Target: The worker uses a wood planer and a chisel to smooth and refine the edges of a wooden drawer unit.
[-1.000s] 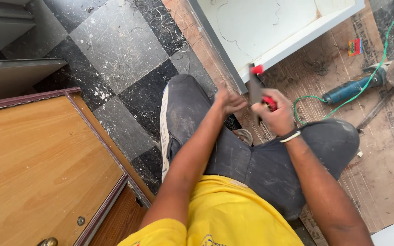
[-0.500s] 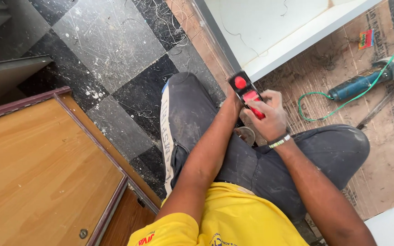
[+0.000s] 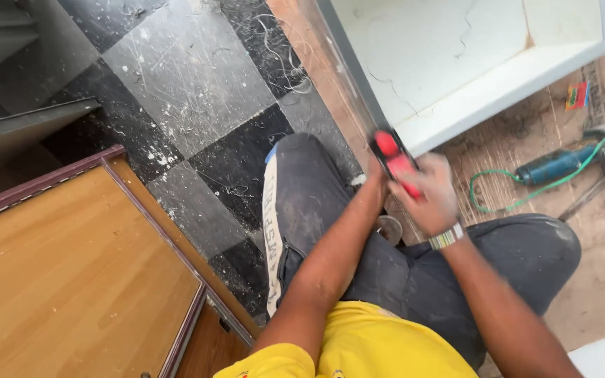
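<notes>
- Above the seated person's lap, a small red and black hand tool (image 3: 395,162) is held, blurred so that its kind cannot be told.
- The right hand (image 3: 428,196) is closed around the lower part of the tool; a striped metal watch band (image 3: 447,237) is worn on that wrist.
- The left hand (image 3: 374,173) is pressed against the tool's left side, mostly hidden behind it, so whether it is closed cannot be told.
- Both forearms are stretched forward over dusty dark grey trousers (image 3: 330,217), and a yellow shirt (image 3: 358,346) is seen at the bottom edge.
- Just beyond the tool, a white open-topped cabinet box (image 3: 456,63) is laid on brown cardboard sheeting (image 3: 596,231).
- A blue power tool (image 3: 561,163) with a green cord (image 3: 498,192) is seen to the right, well apart from the hands.
- Black and grey floor tiles (image 3: 176,77) are strewn with shavings, and a brown-framed wooden door panel (image 3: 64,280) is laid at the left.
</notes>
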